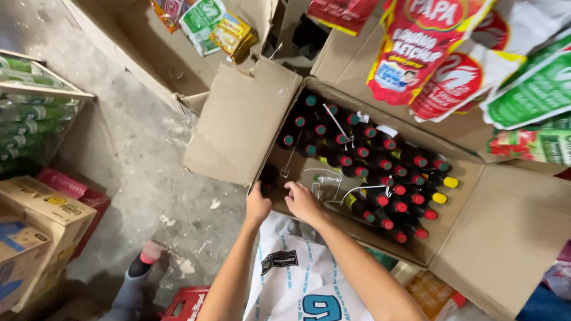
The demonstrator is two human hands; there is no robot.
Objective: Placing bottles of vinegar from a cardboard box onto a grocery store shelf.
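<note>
A person bent over an open cardboard box (476,238) of dark bottles (380,172), seen from a camera worn on the head. Both hands had reached into the near left corner of the box, the one part where bare cardboard showed; the rest was packed tight with bottles standing upright, most capped red, a few toward the far left capped green and two at the right edge capped yellow. Judged from that gap alone, only a small share of the bottles had left the box and nearly all remained (scraps of white plastic strapping lay loose across the caps).

The left hand (257,205) sat at the box's near left edge, just below the raised left flap (241,119), its fingers curled around a dark bottle (269,176) in the corner; the grip looked closed on it, though the fingertips were hidden. The right hand (302,201) hovered just beside it over the bare floor of the box, fingers bent and loosely spread, holding nothing that could be made out. Both forearms ran up from the bottom of the view, nearly parallel, above a white jersey.

Hanging sauce pouches (416,53) crowded the upper right, and stacked cartons (35,232) stood on the concrete floor (137,160) to the left.
</note>
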